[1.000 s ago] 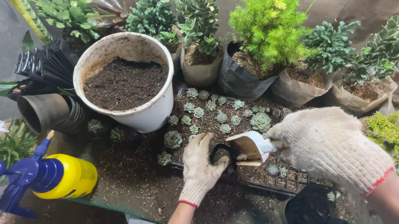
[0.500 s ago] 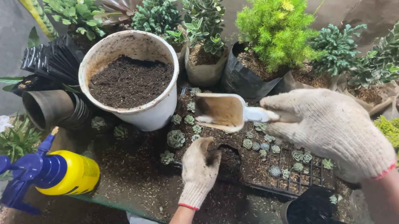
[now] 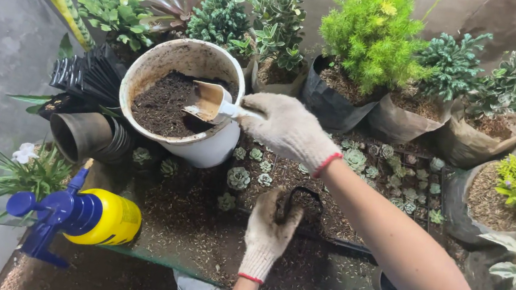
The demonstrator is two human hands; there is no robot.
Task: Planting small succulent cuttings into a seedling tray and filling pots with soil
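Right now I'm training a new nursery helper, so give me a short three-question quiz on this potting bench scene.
1. True or false: the right hand holds the scoop over the soil in the white bucket.
2. What does the left hand grip?
A. the spray bottle
B. the small black pot
C. a succulent
3. Fill in: the yellow spray bottle with the blue nozzle lies on its ____ at the bench's near left.

Key:
1. True.
2. B, the small black pot, beside the tray of succulents.
3. Side.
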